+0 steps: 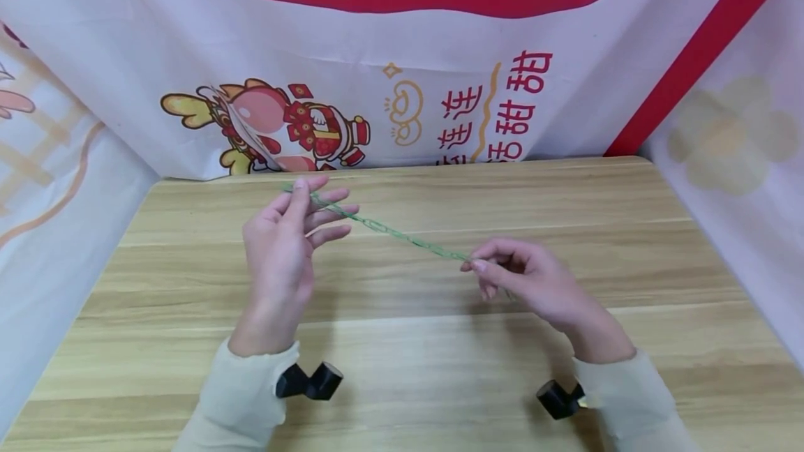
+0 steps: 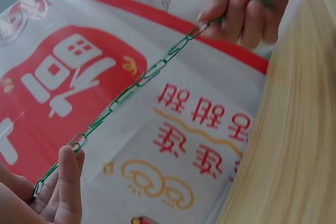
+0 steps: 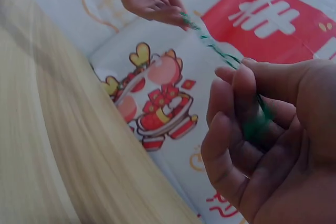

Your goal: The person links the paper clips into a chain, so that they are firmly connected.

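A chain of linked green paper clips [image 1: 391,231] is stretched between the two hands above the table, sloping down toward the right in the head view. My left hand [image 1: 279,246] pinches one end between thumb and index finger, its other fingers spread loosely beneath the chain. Thumb and fingertips of my right hand [image 1: 537,277] grip the chain further along. Past that grip, a blurred green tail [image 3: 257,125] hangs in front of the curled fingers. In the left wrist view the separate clips [image 2: 126,95] show clearly, hooked end to end in a taut line.
The wood-grain table [image 1: 402,368] lies under both hands. A white cloth backdrop [image 1: 352,40] with red print and cartoon figures rises along its back edge, and more printed cloth [image 1: 722,89] borders the sides. Black wrist mounts [image 1: 323,381] sit at both sleeves.
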`<state>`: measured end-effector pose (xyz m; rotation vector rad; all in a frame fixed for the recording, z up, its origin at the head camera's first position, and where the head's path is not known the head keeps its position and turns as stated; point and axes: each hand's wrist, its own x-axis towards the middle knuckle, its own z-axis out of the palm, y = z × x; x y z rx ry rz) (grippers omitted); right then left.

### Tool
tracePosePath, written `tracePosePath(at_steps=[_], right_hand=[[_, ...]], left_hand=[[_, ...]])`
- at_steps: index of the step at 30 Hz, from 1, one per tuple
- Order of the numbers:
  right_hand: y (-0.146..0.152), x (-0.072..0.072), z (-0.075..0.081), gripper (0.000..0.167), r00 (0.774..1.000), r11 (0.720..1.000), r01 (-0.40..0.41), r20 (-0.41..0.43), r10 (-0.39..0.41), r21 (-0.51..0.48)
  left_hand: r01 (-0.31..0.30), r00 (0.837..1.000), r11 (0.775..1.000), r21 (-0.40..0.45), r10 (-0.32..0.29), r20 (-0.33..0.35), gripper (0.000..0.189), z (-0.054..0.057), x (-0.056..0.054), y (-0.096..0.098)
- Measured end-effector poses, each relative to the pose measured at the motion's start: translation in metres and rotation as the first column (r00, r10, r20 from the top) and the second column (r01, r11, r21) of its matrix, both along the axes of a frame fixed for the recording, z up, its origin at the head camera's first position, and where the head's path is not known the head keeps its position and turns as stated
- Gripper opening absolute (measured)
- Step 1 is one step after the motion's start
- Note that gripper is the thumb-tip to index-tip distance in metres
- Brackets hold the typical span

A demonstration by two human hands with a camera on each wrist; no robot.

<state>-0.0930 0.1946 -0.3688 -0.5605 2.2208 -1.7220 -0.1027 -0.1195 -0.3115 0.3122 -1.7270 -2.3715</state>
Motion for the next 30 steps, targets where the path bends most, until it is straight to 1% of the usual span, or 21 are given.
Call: tracePosePath(at_steps=[3, 5, 8, 10, 12, 14, 15, 17, 19, 22, 25, 26, 27, 28, 30], right_hand=[[0.009, -0.001, -0.005, 0.020, 0.999, 1.000, -0.006, 0.045, 0.006, -0.011], [0.013, -0.002, -0.007, 0.023, 0.996, 1.000, -0.009, 0.084, 0.012, -0.029], [0.014, -0.003, -0.009, 0.025, 0.990, 0.998, -0.007, 0.142, 0.016, -0.064], [0.013, -0.004, -0.010, 0.025, 0.987, 0.997, 0.015, 0.164, -0.002, -0.080], [0.011, -0.006, -0.011, 0.025, 0.985, 0.995, 0.052, 0.171, -0.036, -0.087], [0.006, -0.008, -0.013, 0.025, 0.981, 0.992, 0.095, 0.177, -0.080, -0.082], [0.002, -0.008, -0.015, 0.025, 0.979, 0.991, 0.118, 0.173, -0.106, -0.063], [-0.009, -0.007, -0.019, 0.023, 0.975, 0.991, 0.136, 0.175, -0.135, 0.002], [-0.024, -0.006, -0.024, 0.023, 0.976, 0.990, 0.116, 0.176, -0.127, 0.076], [-0.048, -0.004, -0.030, 0.032, 0.989, 0.982, 0.045, 0.132, -0.070, 0.186], [-0.068, -0.005, -0.033, 0.050, 0.995, 0.979, -0.021, 0.095, 0.001, 0.204], [-0.074, -0.004, -0.034, 0.055, 0.994, 0.981, -0.048, 0.107, 0.028, 0.189], [-0.078, -0.004, -0.035, 0.059, 0.989, 0.985, -0.077, 0.136, 0.056, 0.154], [-0.083, -0.003, -0.036, 0.061, 0.979, 0.990, -0.100, 0.187, 0.080, 0.099], [-0.089, 0.000, -0.038, 0.064, 0.946, 0.992, -0.124, 0.299, 0.129, -0.038]], left_hand=[[-0.029, 0.997, 1.000, -0.004, 0.030, 0.068, 0.039, -0.003, -0.003, -0.011], [-0.045, 0.994, 0.999, 0.008, 0.044, 0.102, 0.039, -0.006, -0.006, -0.017], [-0.057, 0.991, 0.998, 0.028, 0.053, 0.122, 0.041, -0.010, -0.008, -0.024], [-0.056, 0.991, 0.998, 0.039, 0.050, 0.125, 0.040, -0.013, -0.008, -0.026], [-0.036, 0.992, 0.999, 0.009, 0.035, 0.121, 0.039, -0.015, -0.009, -0.025], [0.012, 0.992, 0.998, -0.060, -0.005, 0.125, 0.037, -0.018, -0.009, -0.021], [0.045, 0.991, 0.994, -0.102, -0.031, 0.129, 0.036, -0.019, -0.008, -0.018], [0.107, 0.988, 0.977, -0.186, -0.084, 0.128, 0.036, -0.019, -0.008, -0.010], [0.154, 0.984, 0.959, -0.239, -0.126, 0.127, 0.037, -0.018, -0.008, -0.002], [0.181, 0.981, 0.948, -0.260, -0.156, 0.111, 0.035, -0.012, -0.005, 0.008], [0.186, 0.982, 0.945, -0.267, -0.175, 0.066, 0.033, 0.001, -0.001, 0.015], [0.191, 0.982, 0.947, -0.259, -0.185, 0.047, 0.033, 0.006, 0.001, 0.018], [0.198, 0.980, 0.948, -0.250, -0.197, 0.028, 0.033, 0.012, 0.003, 0.020], [0.205, 0.978, 0.949, -0.241, -0.208, 0.011, 0.033, 0.018, 0.005, 0.023], [0.224, 0.972, 0.952, -0.210, -0.234, -0.021, 0.034, 0.028, 0.010, 0.029]])
